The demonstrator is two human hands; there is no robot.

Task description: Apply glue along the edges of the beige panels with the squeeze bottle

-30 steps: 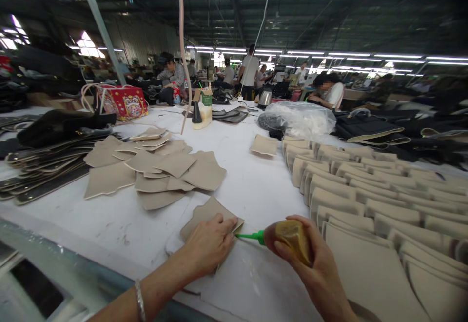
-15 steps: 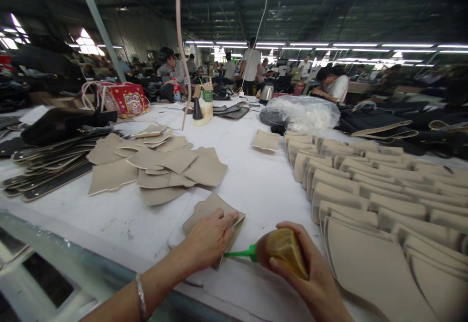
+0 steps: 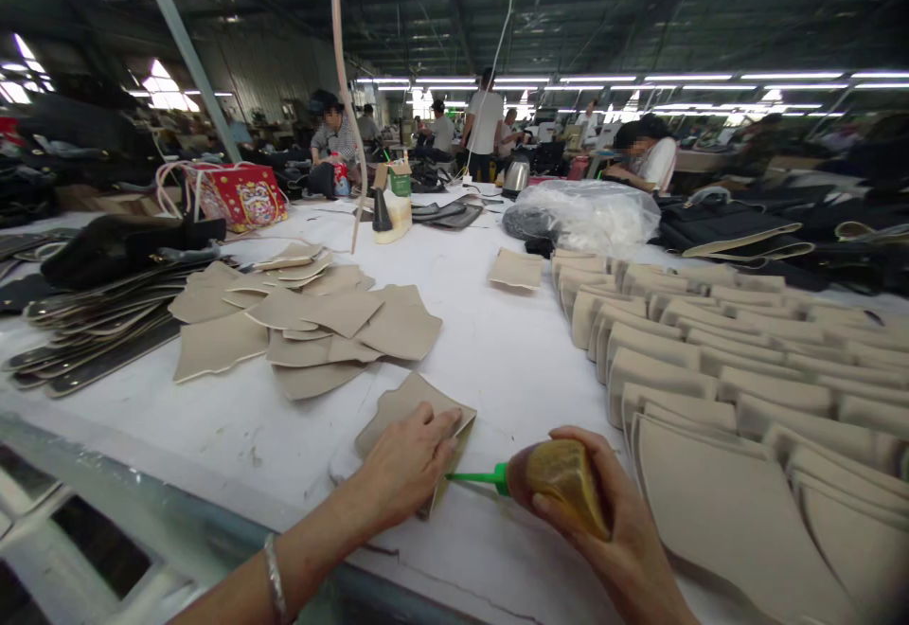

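My left hand lies over a beige leather-like piece near the table's front edge. Its fingers press on the piece's right side, where the edge turns up; the thumb is hidden. My right hand is wrapped round a squeeze bottle of amber-brown liquid, probably glue. The bottle is tilted on its side, and its thin green nozzle points left, its tip at the piece's right edge beside my left fingers.
A loose pile of beige pieces lies ahead on the left, with stacked black strips beyond. Rows of folded beige pieces cover the right side. A plastic bag, a red bag and a cut-open container stand farther back.
My right hand has shifted slightly right with the bottle, and the nozzle tip has moved a little up and right along the piece's edge. My left hand stays on the piece.
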